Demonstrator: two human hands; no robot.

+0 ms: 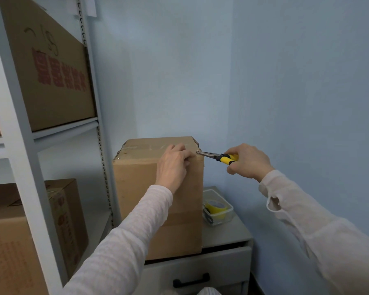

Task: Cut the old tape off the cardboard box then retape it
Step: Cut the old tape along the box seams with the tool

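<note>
cardboard box (158, 201) is steadied by the left hand (174, 165), fingers curled over its top edge; right hand (247, 162) grips yellow pliers (218, 156), tips seemingly at the corner tape, and a slip could nick those fingers.

Brown cardboard box (136, 188) stands upright, left hand (174, 165) holding its top front edge. Clear old tape (136, 148) crosses the lid, left of that hand. Yellow-handled pliers (219, 157) in right hand (248, 162), tips at box's top right corner. Yellow tape roll (215, 206) lies below right hand.
</note>
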